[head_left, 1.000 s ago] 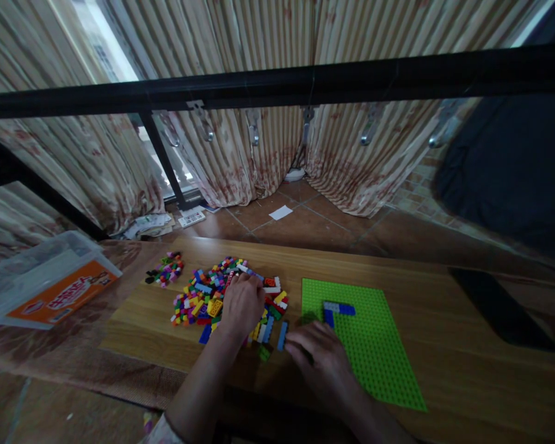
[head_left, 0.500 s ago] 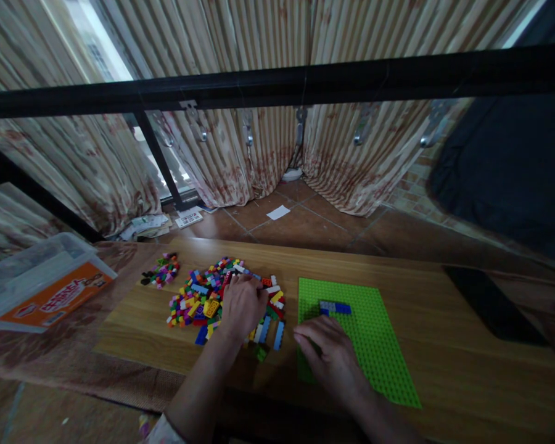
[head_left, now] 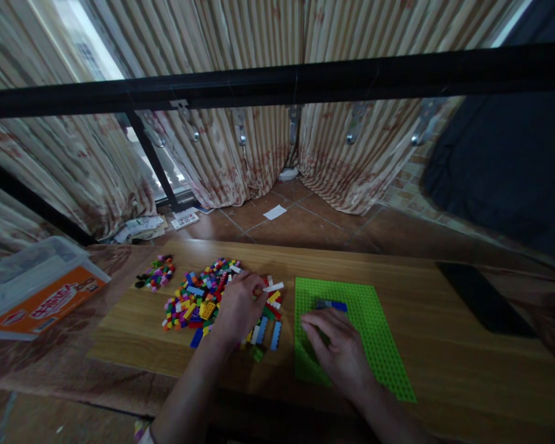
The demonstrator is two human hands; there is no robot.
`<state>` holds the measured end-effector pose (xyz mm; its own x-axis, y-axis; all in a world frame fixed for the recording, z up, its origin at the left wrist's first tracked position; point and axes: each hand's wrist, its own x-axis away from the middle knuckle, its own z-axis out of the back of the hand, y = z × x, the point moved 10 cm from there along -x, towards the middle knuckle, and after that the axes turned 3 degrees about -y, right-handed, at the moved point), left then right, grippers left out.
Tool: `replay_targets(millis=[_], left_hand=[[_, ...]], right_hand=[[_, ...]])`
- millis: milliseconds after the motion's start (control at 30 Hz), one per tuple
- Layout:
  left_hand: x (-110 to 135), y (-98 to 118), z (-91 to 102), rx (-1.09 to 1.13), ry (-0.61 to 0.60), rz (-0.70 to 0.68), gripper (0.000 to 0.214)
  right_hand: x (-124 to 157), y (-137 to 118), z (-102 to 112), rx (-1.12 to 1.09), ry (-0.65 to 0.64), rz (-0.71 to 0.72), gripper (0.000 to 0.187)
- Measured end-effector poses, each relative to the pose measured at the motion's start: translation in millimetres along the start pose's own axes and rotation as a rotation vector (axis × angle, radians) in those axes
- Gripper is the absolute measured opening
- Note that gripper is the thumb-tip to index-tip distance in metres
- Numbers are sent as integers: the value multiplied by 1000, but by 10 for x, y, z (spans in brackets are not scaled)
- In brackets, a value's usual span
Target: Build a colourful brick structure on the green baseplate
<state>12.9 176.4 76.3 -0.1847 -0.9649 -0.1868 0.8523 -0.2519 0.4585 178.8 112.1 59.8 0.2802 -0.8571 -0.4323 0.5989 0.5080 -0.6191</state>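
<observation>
My left hand reaches over a pile of mixed toy building bricks. Its fingers are closed in a pinch at the pile's right side, at the end of a long white brick. Over the left part of a green studded baseplate is my right hand, fingers curled and thumb close to the index fingertip. Anything between them is too small or hidden to make out. Just beyond that hand, blue and grey bricks sit on the baseplate, partly covered by the fingers.
A smaller brick heap lies at the wooden table's far left. Beyond it stands a clear plastic box with an orange label. A dark flat object lies at the right. A black rail crosses before the curtains.
My left fingers have shifted slightly at the pile's right side, and the white brick beside them shows longer. My right hand has moved a little forward and right over the baseplate. The view shifted slightly.
</observation>
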Motion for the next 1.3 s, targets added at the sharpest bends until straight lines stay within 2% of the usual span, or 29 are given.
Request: replay_targets(millis=[167, 267, 367, 533, 733, 933, 1067, 1300], left_hand=[[79, 274, -115, 150, -55, -128, 8], [153, 470, -227, 150, -81, -190, 8], [208, 618, -348, 129, -102, -222, 8], [235, 668, -503, 153, -90, -196, 10], [266, 675, -597, 202, -88, -193, 29], [291, 741, -748, 162, -156, -211, 35], [302, 766, -828, 85, -166, -232, 38], [337, 852, -942, -102, -205, -283, 43]], right_hand=[[-61, 162, 221, -56, 95, -89, 21], [-85, 213, 249, -60, 59, -81, 23], [-83, 234, 246, -31, 10, -53, 18], [-48, 349, 317, 29, -73, -26, 16], [57, 805, 612, 114, -82, -188, 20], [88, 864, 503, 98, -111, -199, 19], [71, 887, 416, 71, -82, -227, 17], [77, 970, 410, 21, -17, -287, 11]])
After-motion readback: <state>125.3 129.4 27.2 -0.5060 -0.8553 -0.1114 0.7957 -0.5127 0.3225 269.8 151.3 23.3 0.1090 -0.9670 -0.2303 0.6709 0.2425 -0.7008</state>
